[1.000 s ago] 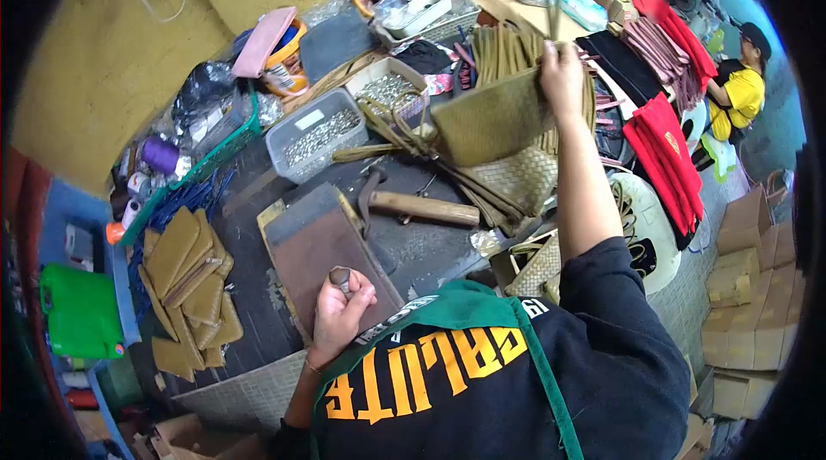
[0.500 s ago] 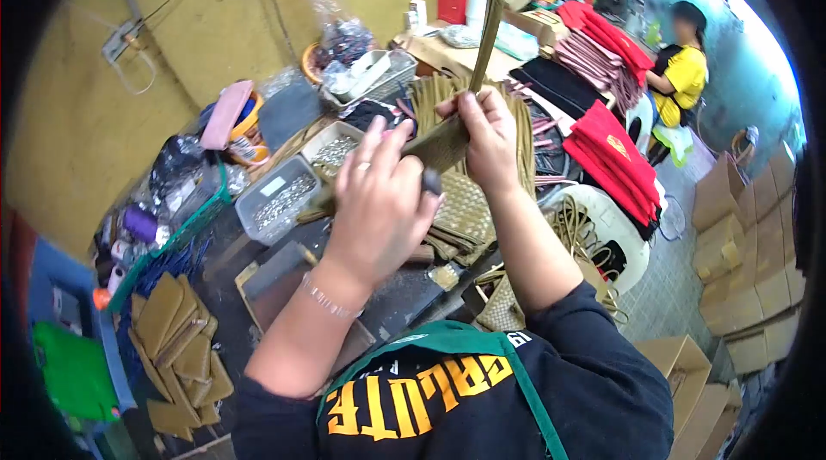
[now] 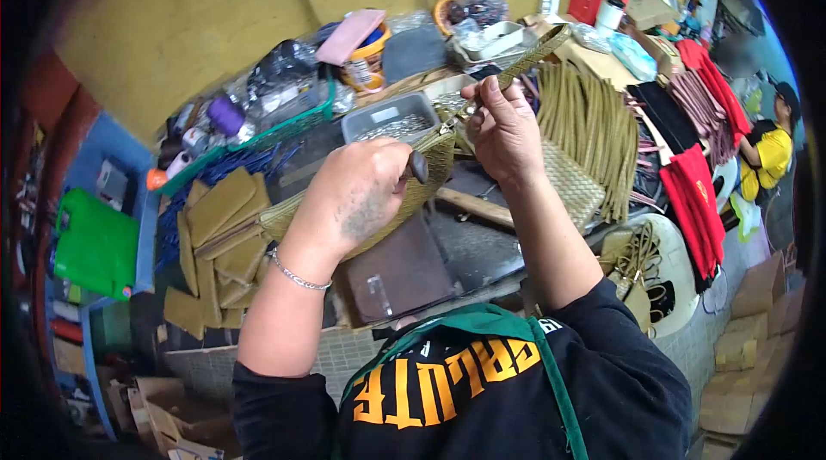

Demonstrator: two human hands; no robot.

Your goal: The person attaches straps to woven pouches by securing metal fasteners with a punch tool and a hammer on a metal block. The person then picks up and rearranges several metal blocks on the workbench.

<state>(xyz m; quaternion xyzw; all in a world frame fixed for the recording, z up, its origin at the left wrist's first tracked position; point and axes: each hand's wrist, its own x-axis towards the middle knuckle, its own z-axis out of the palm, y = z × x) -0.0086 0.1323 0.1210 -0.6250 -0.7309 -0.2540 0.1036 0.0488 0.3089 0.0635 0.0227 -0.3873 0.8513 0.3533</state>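
My left hand (image 3: 366,193) is closed in a fist around a dark-handled tool (image 3: 419,167); only the rounded handle end shows. Under and beside that fist hangs an olive-gold woven pouch (image 3: 422,193), partly hidden by the hand and forearm. My right hand (image 3: 506,133) pinches a matching woven strap (image 3: 529,55) between thumb and fingers, and the strap's free part rises to the upper right. Small metal hardware (image 3: 449,123) sits between the two hands at the pouch's upper corner.
A grey bin of small metal parts (image 3: 387,120) lies beyond my hands. Many olive straps (image 3: 594,133) and a woven piece (image 3: 568,185) lie to the right. Flat tan pouches (image 3: 228,228) are piled left. A person in yellow (image 3: 768,154) sits far right.
The view has swung left, so the bench appears farther right. My left hand has turned into a fist, back upward. The strap, upright before, now slants to the right.
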